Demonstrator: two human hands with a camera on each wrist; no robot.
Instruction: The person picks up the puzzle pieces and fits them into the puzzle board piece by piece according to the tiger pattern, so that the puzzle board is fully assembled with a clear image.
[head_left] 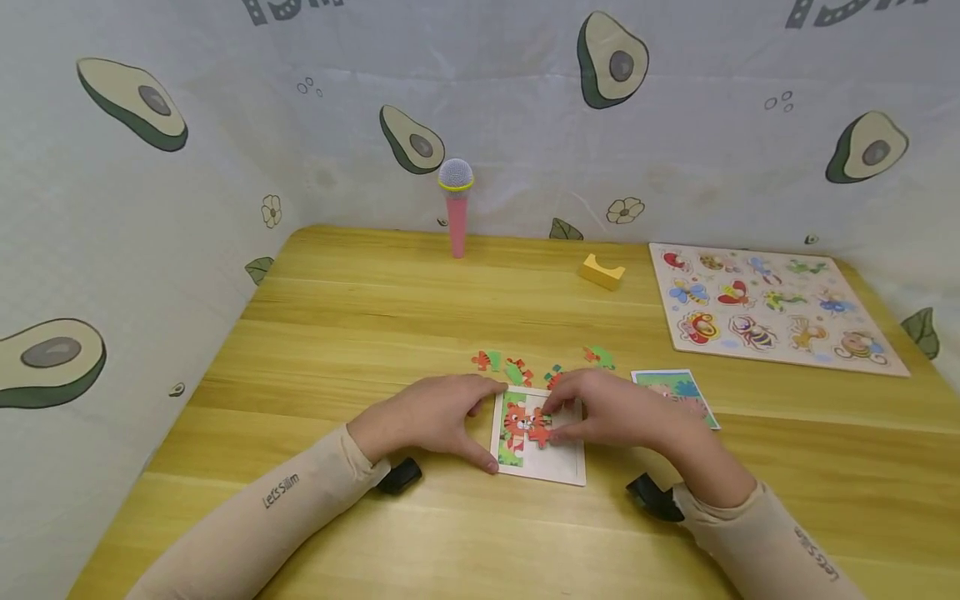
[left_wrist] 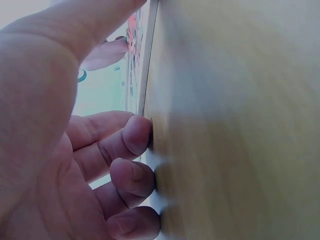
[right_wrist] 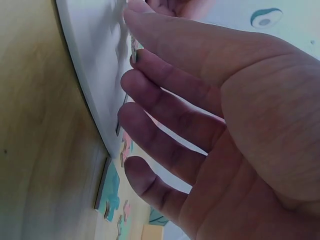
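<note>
A small square puzzle board [head_left: 547, 477] with a pale rim lies on the table, tiger pieces [head_left: 512, 442] filling its left side. My left hand [head_left: 438, 417] holds the board by its left side, thumb near the lower corner and index finger at the upper one. In the left wrist view its other fingers [left_wrist: 132, 177] are bent, tips down at the tabletop. Over the board, my right hand [head_left: 615, 410] pinches an orange puzzle piece [head_left: 538, 435] between thumb and index finger. The remaining right fingers [right_wrist: 155, 130] hover beside the board's rim in the right wrist view.
Several loose puzzle pieces [head_left: 517, 372] lie behind the board. A picture card [head_left: 693, 392] sits partly behind my right hand. Farther back are a pink toy microphone [head_left: 457, 217], a yellow block [head_left: 602, 272] and a large insect puzzle board [head_left: 780, 304] at the right.
</note>
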